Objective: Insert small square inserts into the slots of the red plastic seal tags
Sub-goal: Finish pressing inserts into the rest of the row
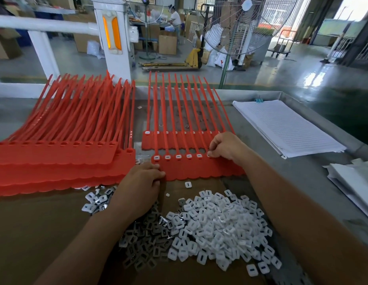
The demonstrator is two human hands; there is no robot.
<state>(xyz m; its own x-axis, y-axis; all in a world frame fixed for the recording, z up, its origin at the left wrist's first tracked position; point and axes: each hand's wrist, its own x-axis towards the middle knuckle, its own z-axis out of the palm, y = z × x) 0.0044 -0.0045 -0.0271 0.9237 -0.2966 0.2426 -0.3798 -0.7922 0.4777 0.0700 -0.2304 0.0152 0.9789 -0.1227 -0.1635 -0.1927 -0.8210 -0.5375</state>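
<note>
The right hand (pixel 225 148) pinches a white insert (pixel 209 154) at a slot of the red tag strip (pixel 199 169), five filled slots (pixel 178 156) between it and the left hand (pixel 141 182), which grips the strip's edge.

The red seal tags (pixel 199 169) are smooth, faintly glossy plastic; white inserts (pixel 216 223) at six o'clock look matt (some glint like metal).

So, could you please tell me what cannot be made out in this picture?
Head view only.
Slots at the right of the near tag strip: covered by the right hand.
Its fingertips: too small to tell pinching from pressing.
Palm of the left hand: faces down, contents hidden.
Writing on the paper stack: too small to read.
</note>
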